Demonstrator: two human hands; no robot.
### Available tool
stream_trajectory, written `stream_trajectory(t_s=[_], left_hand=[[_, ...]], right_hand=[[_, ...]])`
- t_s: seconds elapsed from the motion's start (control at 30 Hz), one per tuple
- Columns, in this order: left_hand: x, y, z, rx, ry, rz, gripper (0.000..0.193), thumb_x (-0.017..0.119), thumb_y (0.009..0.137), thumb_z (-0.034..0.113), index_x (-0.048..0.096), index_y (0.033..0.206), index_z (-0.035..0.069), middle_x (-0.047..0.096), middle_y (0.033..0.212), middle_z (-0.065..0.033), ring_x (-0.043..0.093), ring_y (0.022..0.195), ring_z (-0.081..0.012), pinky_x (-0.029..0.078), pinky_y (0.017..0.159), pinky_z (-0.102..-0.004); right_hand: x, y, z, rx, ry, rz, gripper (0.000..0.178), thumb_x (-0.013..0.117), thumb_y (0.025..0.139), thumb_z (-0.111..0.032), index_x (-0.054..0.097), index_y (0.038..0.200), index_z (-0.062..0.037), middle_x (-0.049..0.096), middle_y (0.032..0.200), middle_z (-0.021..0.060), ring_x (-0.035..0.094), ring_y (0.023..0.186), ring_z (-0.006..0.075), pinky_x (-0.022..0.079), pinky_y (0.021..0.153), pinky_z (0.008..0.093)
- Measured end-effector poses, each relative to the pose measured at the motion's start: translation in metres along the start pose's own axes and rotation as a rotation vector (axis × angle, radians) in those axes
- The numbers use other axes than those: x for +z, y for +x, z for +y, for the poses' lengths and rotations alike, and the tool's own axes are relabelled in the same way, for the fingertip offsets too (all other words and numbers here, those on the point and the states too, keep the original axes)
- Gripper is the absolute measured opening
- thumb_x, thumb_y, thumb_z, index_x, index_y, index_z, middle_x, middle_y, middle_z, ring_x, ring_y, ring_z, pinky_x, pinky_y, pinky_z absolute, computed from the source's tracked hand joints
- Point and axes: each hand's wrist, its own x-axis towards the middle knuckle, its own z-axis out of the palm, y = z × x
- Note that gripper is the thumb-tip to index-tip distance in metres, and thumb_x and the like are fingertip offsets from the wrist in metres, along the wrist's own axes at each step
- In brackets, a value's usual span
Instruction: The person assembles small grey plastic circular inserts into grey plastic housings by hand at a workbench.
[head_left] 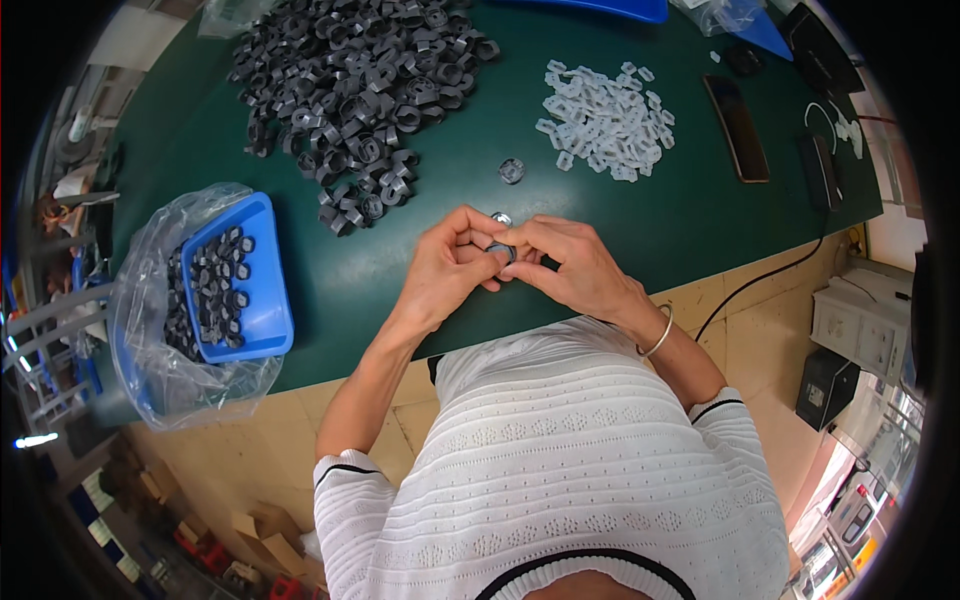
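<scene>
Close to the table's near edge, both my hands meet over one small dark grey ring-shaped part (499, 252). My left hand (452, 258) pinches it from the left, fingers curled. From the other side, the thumb and fingers of my right hand (568, 262) close on the same part, hiding much of it. A small shiny round piece (502, 218) shows just beyond my fingertips. Farther off lies a single dark round part (511, 171). A big heap of dark grey ring-shaped parts (370, 90) spreads at the far left, and small whitish translucent plastic pieces (610, 122) are piled at the far right.
A blue tray (268, 300) of dark parts stands at the left in a clear plastic bag (140, 330). On the right of the green table (420, 200) lie a phone (736, 128) and a black device (822, 170) with a cable. Another blue tray (610, 8) sits at the far edge.
</scene>
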Motion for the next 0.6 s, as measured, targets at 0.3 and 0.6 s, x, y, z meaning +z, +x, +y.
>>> stream_trajectory(t_s=[0.3,0.6], left_hand=[[0.007,-0.003,-0.008,0.007,-0.011,0.033,0.018,0.06,0.092,0.004,0.057,0.109,-0.001,0.065,0.089,-0.0081,0.065,0.073,-0.0107,0.052,0.059,-0.0217],[0.01,-0.007,-0.019,0.04,-0.339,0.133,0.022,0.056,0.099,0.023,0.056,0.094,0.002,0.066,0.071,-0.01,0.062,0.054,-0.0123,0.047,0.046,-0.0203]], right_hand=[[0.001,-0.004,0.003,0.066,0.126,-0.003,0.024,0.073,0.081,-0.004,0.064,0.103,0.0005,0.062,0.076,0.0044,0.058,0.064,0.0111,0.048,0.056,0.0264],[0.001,0.004,0.011,0.424,0.427,-0.003,0.016,0.064,0.093,-0.016,0.063,0.094,0.0,0.064,0.072,0.0014,0.056,0.063,0.0045,0.047,0.053,0.0206]])
